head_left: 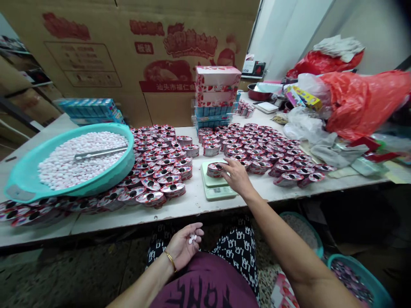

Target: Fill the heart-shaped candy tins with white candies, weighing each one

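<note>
A small oval tin (213,170) with a hole in its top rests on a pale green scale (217,192). My right hand (236,174) reaches over the scale with thumb and index finger drawn together at the tin's right side, close to its hole. Whether a candy or the tin's rim is between those fingertips cannot be made out. Above my lap, my left hand (186,244) is turned palm up with its fingers curled, cupping a few white candies (192,238).
A turquoise basin (128,164) of pale candies, with metal tweezers (101,152) on top, stands at left. Rows of similar tins (173,189) flank the scale. Behind are stacked boxes (218,83) and a large carton (167,107); red plastic bags (362,100) lie at right.
</note>
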A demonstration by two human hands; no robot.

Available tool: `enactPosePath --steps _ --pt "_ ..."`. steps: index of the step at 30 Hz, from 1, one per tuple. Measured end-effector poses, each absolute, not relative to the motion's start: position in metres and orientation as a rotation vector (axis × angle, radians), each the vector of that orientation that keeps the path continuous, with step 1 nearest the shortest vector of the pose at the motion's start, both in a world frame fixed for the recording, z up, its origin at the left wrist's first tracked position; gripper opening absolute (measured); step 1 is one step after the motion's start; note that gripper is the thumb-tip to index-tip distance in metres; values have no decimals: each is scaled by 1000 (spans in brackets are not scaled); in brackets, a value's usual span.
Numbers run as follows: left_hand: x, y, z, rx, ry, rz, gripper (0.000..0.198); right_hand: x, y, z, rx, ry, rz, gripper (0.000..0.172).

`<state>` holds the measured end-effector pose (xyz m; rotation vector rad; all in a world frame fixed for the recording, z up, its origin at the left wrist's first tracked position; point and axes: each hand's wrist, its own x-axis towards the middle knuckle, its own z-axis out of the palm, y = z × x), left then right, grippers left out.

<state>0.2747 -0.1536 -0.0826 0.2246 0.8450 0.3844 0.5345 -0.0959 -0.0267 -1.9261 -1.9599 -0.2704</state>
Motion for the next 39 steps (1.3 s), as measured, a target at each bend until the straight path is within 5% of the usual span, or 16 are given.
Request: enactPosePath --steps 4,9,15,18,26,32,39 --pt "275 -155 -84 197 852 392 22 539 -88 -27 -1924 -1983 -225 46" --pt "262 -149 -83 157 848 442 21 522 -88 -19 -1833 -2032 -49 32" --pt "231 -129 -83 151 971 666 14 412 -115 -22 -1489 -2325 237 34" --pt "213 -119 -84 162 1050 785 1 351 -111 -34 -1383 -2408 175 35" --pt "142 -87 -80 193 1232 1107 16 258 -75 -42 -1027 -2583 -121 22" --pt "125 -68 -75 248 1159 1045 9 340 -102 -38 -1168 -2405 -128 24" --pt "139 -92 -86 201 1107 952 10 558 -103 -34 -2128 -1749 -543 23"
